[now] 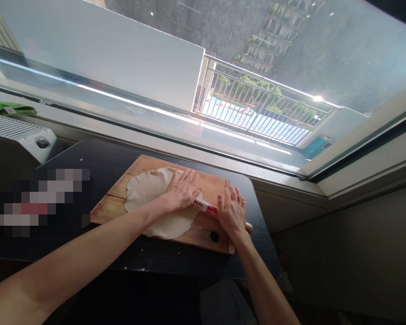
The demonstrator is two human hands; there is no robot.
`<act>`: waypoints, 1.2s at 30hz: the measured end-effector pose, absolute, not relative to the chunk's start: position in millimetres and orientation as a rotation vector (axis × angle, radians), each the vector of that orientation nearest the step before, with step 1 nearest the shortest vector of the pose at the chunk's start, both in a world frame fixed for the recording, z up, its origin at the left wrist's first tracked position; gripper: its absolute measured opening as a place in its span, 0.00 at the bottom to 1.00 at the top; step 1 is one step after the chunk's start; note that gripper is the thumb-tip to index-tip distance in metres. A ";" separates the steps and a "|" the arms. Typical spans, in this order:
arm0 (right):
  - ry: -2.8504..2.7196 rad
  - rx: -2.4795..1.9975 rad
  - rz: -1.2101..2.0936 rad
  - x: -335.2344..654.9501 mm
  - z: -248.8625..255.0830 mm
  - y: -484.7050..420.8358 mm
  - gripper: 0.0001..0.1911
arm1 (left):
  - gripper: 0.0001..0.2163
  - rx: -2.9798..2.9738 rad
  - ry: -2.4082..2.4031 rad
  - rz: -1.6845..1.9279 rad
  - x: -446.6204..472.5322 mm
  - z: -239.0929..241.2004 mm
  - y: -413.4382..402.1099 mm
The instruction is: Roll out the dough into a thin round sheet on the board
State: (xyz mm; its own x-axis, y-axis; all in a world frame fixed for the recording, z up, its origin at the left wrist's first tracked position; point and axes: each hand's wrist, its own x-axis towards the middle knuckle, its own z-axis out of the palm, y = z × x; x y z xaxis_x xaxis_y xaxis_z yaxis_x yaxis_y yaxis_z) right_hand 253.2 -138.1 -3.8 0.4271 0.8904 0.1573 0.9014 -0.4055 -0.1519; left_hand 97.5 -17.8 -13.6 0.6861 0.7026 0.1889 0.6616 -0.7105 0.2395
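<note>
A thin round sheet of pale dough (148, 192) lies on a wooden cutting board (209, 185). Across its right part lies a rolling pin (206, 207) with a red and white wrap. My left hand (182, 189) presses flat on the pin over the dough, fingers stretched out. My right hand (232, 210) lies flat on the pin's right end, fingers together and pointing away from me. Most of the pin is hidden under both palms.
The board rests on a dark ribbed table top (104, 162) below a large window (257, 67). A white radiator (23, 133) stands at the left with a green cloth (10, 107) on the sill. A blurred patch covers the table's left side.
</note>
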 end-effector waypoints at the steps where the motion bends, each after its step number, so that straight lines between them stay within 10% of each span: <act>1: -1.582 -2.462 -0.086 256.0 -4.4 -137.2 0.28 | 0.27 2.745 1.124 0.384 99.2 -16.0 -15.8; 36: -1.604 -2.572 0.179 261.5 4.1 -102.2 0.30 | 0.28 2.739 1.115 0.133 106.1 0.7 -5.0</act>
